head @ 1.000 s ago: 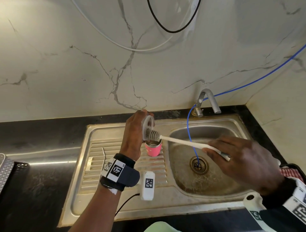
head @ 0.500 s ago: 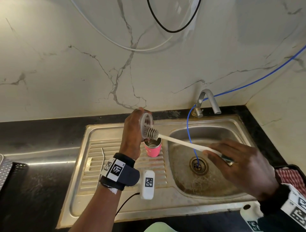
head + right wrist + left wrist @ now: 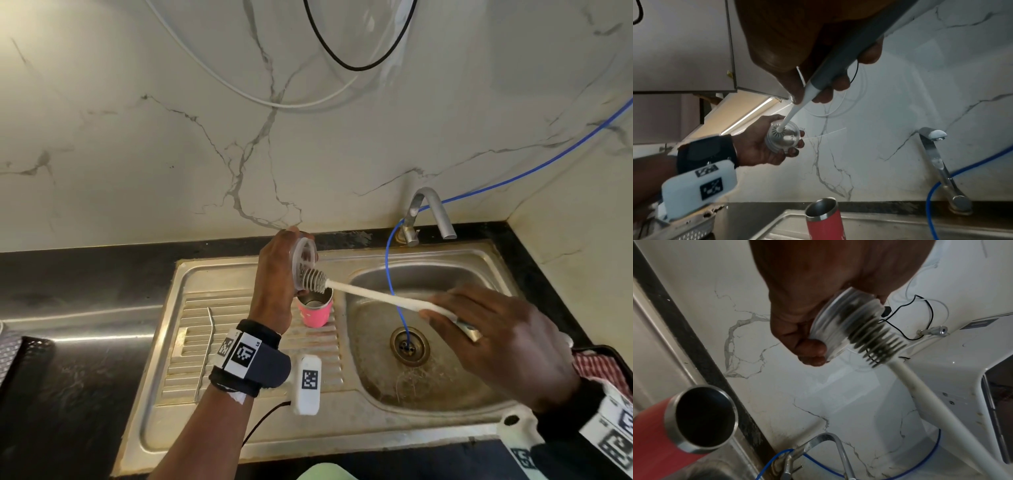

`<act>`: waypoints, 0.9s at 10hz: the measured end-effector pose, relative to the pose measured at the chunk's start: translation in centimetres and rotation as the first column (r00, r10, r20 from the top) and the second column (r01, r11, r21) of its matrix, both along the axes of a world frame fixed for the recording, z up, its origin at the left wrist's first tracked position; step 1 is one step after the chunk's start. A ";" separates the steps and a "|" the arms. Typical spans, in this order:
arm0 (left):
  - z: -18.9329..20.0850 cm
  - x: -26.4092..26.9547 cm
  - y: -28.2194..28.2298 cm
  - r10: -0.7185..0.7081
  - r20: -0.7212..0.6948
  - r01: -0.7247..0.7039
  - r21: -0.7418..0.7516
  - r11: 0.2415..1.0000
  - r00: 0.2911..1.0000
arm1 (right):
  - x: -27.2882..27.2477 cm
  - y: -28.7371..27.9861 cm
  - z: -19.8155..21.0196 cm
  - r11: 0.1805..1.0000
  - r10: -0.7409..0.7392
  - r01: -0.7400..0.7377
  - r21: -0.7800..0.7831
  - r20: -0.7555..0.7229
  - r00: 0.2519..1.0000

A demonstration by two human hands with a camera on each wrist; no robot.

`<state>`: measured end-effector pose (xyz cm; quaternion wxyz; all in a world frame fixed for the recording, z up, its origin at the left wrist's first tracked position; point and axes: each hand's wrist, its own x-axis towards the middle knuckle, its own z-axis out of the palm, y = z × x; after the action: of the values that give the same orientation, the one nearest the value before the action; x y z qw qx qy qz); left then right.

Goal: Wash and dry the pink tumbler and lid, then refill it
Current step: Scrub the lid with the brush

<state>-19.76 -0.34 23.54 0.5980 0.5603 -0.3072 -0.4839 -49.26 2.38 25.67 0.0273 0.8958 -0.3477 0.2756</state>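
Note:
The pink tumbler (image 3: 314, 311) (image 3: 655, 430) (image 3: 825, 224) stands upright and open on the sink's drainboard. Above it my left hand (image 3: 277, 274) (image 3: 807, 308) (image 3: 764, 146) grips the clear round lid (image 3: 303, 262) (image 3: 840, 327) (image 3: 783, 138) by its rim, tilted on edge. My right hand (image 3: 496, 342) (image 3: 818, 56) holds the handle of a long white bottle brush (image 3: 370, 294) (image 3: 920, 386) (image 3: 812, 91). Its bristle head (image 3: 312, 279) (image 3: 877, 347) presses into the inner face of the lid.
The steel sink (image 3: 359, 428) has a basin with a drain (image 3: 409, 346) on the right and a tap (image 3: 431, 212) behind it. A blue hose (image 3: 394, 274) runs into the drain. A bent metal straw (image 3: 205, 353) lies on the drainboard. A checked cloth (image 3: 603, 368) sits at far right.
The brush head has shifted slightly lower on the lid, and the lid has tilted a little. My right hand has moved slightly down and right. The tumbler has not moved.

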 end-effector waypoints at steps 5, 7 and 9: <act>-0.9 0.0 1.2 -0.032 0.020 0.032 -0.023 0.999 0.999 | 0.0 -0.8 -0.9 0.994 -0.098 0.099 -0.053 0.024 0.995; 0.0 0.0 1.8 -0.056 0.116 0.068 -0.100 0.993 0.992 | 0.7 -0.4 -0.5 0.995 -0.099 0.100 -0.029 0.041 0.994; -0.5 0.0 1.7 -0.048 0.058 0.053 -0.089 0.995 0.997 | 0.1 -0.7 -0.6 0.985 -0.136 0.141 -0.101 0.050 0.989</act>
<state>-19.76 1.39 23.08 0.6013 0.5381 -0.3594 -0.4688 -49.16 1.68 25.07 0.0857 0.8606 -0.3947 0.3102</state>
